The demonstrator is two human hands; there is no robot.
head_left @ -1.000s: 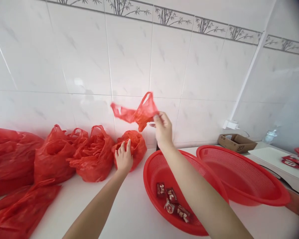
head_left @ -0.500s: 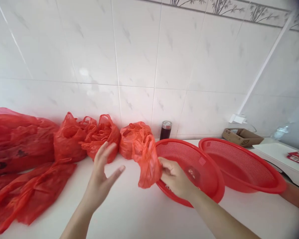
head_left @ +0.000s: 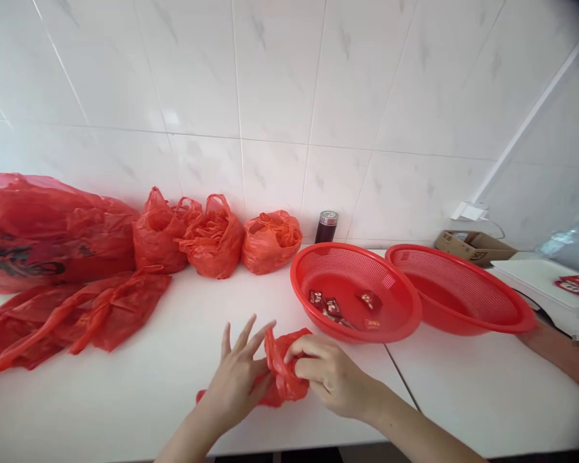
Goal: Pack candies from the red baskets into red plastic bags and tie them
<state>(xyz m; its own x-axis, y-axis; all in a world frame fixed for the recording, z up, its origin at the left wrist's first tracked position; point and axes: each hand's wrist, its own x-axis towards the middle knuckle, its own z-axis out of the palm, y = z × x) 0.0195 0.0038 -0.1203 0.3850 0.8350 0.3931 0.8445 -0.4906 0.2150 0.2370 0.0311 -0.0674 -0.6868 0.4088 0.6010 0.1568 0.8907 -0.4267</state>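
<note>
Small bag [head_left: 284,381] partly behind left grip [head_left: 236,382]

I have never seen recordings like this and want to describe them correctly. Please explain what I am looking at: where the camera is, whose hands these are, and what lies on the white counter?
No machine here: a person works with bare hands, and the only camera sits on their head, looking forward and down. The right hand grips a small red plastic bag; the left hand, fingers spread, touches it. On the white counter stand a nearer red basket, holding a few small packets, and a farther red basket to its right. Filled red bags line the tiled wall, beside a dark flask.
</note>
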